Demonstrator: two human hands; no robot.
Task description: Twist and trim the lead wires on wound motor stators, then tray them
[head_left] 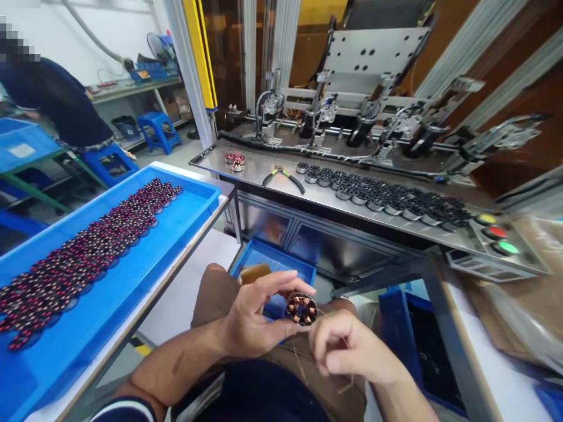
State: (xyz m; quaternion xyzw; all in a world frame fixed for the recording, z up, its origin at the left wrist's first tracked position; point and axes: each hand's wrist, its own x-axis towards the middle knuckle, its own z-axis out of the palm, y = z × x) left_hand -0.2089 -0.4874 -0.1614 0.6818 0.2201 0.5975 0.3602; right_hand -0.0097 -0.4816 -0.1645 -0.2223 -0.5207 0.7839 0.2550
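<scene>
My left hand [255, 313] grips a small round motor stator [302, 309] between thumb and fingers, above my lap. Copper windings ring its dark core, and its face is turned up toward me. Close against the stator's lower right side, my right hand [352, 346] is closed, its fingers curled in. Thin copper wire [300, 366] hangs below the stator, and a strand also shows beneath my right hand, which seems to hold it. The exact grip on the wire is hidden by the fingers.
At left, a blue tray [176, 234] bears many wound stators [105, 240]. Cutting pliers [284, 177], a few wound stators [236, 160] and rows of dark stator cores [378, 193] lie on the machine's metal ledge. Coloured buttons [498, 232] are at right. A person [57, 94] stands far left.
</scene>
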